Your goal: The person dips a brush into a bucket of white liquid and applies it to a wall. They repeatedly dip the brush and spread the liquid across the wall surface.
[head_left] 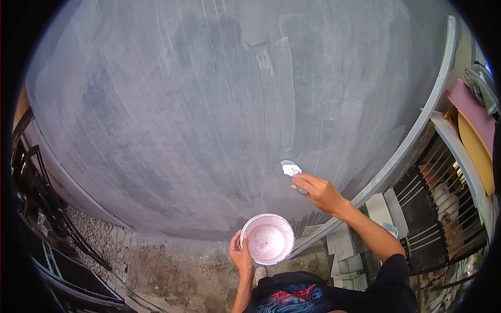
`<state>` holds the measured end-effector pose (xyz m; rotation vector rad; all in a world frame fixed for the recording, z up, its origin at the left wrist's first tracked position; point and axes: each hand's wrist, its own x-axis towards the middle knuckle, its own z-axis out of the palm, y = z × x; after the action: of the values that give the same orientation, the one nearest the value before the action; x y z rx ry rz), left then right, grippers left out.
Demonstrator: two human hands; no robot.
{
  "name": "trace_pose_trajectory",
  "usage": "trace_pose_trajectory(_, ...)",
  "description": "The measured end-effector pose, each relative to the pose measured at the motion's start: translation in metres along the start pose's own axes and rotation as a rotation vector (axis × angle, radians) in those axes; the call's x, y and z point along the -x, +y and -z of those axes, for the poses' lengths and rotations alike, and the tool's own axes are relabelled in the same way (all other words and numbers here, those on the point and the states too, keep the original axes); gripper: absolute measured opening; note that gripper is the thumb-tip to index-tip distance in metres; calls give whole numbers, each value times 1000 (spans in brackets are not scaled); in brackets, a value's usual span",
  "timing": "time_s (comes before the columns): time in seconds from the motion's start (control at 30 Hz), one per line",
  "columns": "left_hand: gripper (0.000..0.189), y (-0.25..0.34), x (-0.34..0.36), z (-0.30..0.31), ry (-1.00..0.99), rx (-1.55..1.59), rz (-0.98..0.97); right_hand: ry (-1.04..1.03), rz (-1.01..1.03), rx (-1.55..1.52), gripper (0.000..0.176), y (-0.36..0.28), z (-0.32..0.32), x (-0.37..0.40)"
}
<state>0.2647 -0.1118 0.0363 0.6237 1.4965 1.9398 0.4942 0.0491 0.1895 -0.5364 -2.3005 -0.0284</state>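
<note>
My right hand is closed around the handle of a small paintbrush with white coating on it. Its pale tip meets, or almost meets, the grey wall. Below and to the left, my left hand grips the side of a round pink bucket, thumb over the rim. Pinkish-white paint lies inside the bucket. Wet-looking vertical streaks run up the wall above the brush.
A pale metal strip edges the wall at right. Beyond it stand a barred cage with furry shapes inside, and stacked containers. Dark metal frames and rubble lie left. Concrete ground shows below.
</note>
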Motion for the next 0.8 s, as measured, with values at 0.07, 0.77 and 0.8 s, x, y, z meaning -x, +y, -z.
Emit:
trace_pose_trajectory(0.07,34,4,-2,-2,-4,11,-7,42,2,-15,29,7,18,-26)
trace_pose_trajectory(0.77,35,8,-17,-4,-3,46,-11,583,584,533,29,-3,193,-229)
trace_pose_trajectory(0.8,35,7,-17,-4,-4,47,-11,609,638,519,29,0,182,-230)
